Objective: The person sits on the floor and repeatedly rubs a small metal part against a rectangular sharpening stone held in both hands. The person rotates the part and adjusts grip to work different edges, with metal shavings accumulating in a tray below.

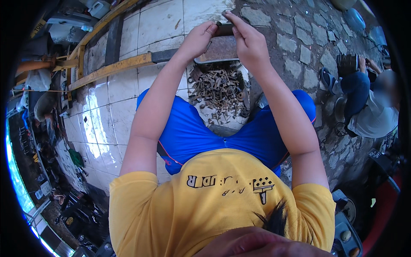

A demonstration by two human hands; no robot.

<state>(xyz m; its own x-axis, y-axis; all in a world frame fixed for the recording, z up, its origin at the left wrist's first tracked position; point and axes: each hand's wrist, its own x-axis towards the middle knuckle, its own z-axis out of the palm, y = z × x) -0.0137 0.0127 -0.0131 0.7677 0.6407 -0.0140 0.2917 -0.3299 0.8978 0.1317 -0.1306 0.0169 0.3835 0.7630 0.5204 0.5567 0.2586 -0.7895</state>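
Two hands: left hand [200,39] has finger and thumb closed on one small dark part [218,24], right hand [253,46] just beside, grip cannot be told. Between them, one metal tray [220,46]; nearer, one heap of metal parts [218,89], too many to count. White tiled floor [122,115] at left with yellow frame [124,65]; stone paving [294,47] and one other person [372,118] at right.

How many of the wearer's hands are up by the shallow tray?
2: the left hand at the left end of the tray, seemingly gripping a small dark part; the right hand at its right end. Some fingertips are hidden.
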